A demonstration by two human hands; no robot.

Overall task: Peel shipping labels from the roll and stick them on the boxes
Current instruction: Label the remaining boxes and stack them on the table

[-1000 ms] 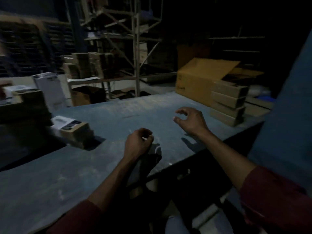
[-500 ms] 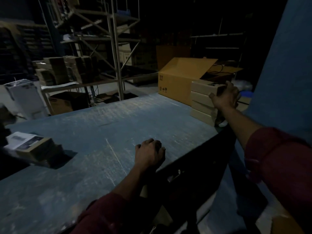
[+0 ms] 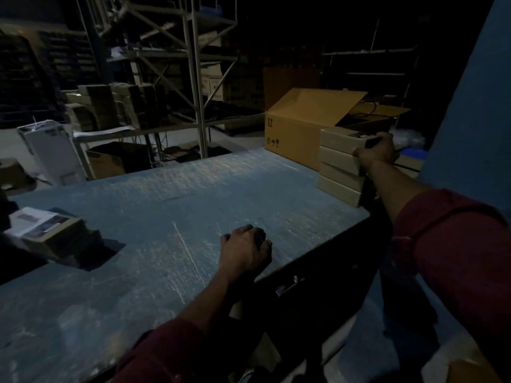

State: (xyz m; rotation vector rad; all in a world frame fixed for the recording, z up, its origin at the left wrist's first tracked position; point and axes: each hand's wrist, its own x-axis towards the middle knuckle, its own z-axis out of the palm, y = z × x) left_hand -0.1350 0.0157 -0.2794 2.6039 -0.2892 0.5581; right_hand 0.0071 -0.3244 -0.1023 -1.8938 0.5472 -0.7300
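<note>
Right hand (image 3: 376,153) at the far right corner of the blue surface (image 3: 154,217), fingers curled round the near end of the top box (image 3: 343,139) in a stack of small boxes (image 3: 338,172). Left hand (image 3: 243,250) rests near the front edge, fingers curled under; can't tell if they pinch anything. Label roll not visible. Labelled box (image 3: 47,230) on a low pile at far left. Open carton (image 3: 301,125) just behind the stack; shelving rack (image 3: 193,78) beyond.
</note>
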